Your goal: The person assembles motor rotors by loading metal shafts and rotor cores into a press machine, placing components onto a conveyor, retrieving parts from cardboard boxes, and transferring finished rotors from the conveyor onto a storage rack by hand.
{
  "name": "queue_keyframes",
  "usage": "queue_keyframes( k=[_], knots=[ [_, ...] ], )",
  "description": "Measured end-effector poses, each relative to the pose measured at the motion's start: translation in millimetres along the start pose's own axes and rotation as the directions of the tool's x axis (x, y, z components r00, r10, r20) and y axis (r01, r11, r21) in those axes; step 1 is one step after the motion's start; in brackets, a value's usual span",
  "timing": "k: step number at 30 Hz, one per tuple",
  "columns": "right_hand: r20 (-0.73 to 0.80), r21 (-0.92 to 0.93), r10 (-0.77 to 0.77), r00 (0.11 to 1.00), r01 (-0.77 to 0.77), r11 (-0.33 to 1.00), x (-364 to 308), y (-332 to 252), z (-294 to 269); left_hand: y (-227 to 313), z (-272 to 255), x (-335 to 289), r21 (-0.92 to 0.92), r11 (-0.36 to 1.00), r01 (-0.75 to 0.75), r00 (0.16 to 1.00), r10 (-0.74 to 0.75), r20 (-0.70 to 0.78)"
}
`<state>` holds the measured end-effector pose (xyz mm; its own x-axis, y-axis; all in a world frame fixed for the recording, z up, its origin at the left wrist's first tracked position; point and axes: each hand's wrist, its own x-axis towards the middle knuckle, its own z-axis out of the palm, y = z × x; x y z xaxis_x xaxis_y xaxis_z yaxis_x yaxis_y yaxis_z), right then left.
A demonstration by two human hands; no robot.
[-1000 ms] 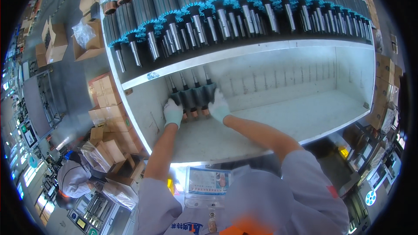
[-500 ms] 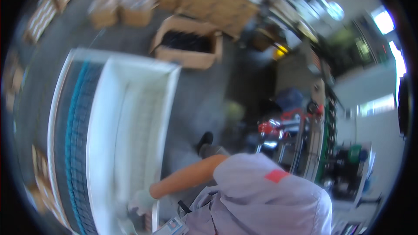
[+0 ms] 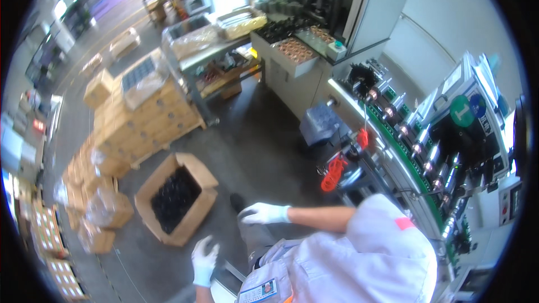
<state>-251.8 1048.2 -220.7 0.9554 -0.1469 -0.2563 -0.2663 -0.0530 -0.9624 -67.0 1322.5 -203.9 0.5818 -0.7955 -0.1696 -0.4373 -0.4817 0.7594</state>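
My left hand (image 3: 205,258), in a white glove, is raised near the lower edge with its fingers loosely curved and apart, and nothing shows between them. Also gloved, my right hand (image 3: 263,214) reaches across in front of my body. Its fingers are stretched out and hold nothing visible. Beyond and left of the hands, an open cardboard box (image 3: 196,173) stands on the floor, filled with black parts (image 3: 175,199) too small to make out. Neither hand touches it. Close to my left hand is a pale edge (image 3: 227,281), mostly cut off by the picture's border.
Stacked cartons (image 3: 146,115) stand on a pallet at the far left, with plastic-wrapped boxes (image 3: 109,210) nearer. On the right runs a green-edged conveyor (image 3: 401,171) carrying metal spindles. A red coiled hose (image 3: 334,174) and a blue-covered block (image 3: 320,123) sit beside it.
My view has swung away from the long white bin toward the conveyor and cartons. My right hand, earlier over the bin, is now in front of my body; both hands show more clearly.
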Motion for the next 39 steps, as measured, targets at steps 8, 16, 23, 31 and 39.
queue_keyframes(
  k=[8,16,23,31,39],
  knots=[
    [-0.612,0.420,0.245,0.752,0.047,0.906,27.8,-20.8,-221.1,201.2,37.2,427.9,-0.263,0.951,-0.160,0.838,0.272,0.473],
    [-0.837,0.492,0.392,0.382,0.213,0.844,48.8,-51.8,-316.3,463.9,195.4,705.1,-0.239,0.487,-0.840,0.329,0.808,0.489],
    [-0.880,0.459,0.455,0.139,0.501,0.734,72.0,-29.9,-439.2,598.4,352.2,813.7,0.022,0.149,-0.989,0.137,0.828,0.544],
    [-0.872,0.445,0.490,-0.003,0.414,0.794,79.8,-49.4,-522.5,660.2,446.9,890.3,-0.044,-0.243,-0.969,-0.189,0.616,0.765],
    [-0.917,0.227,0.270,-0.295,0.173,0.958,93.9,-88.1,-679.5,688.0,429.8,937.8,-0.467,-0.089,-0.880,-0.366,0.753,0.547]
  ],
)
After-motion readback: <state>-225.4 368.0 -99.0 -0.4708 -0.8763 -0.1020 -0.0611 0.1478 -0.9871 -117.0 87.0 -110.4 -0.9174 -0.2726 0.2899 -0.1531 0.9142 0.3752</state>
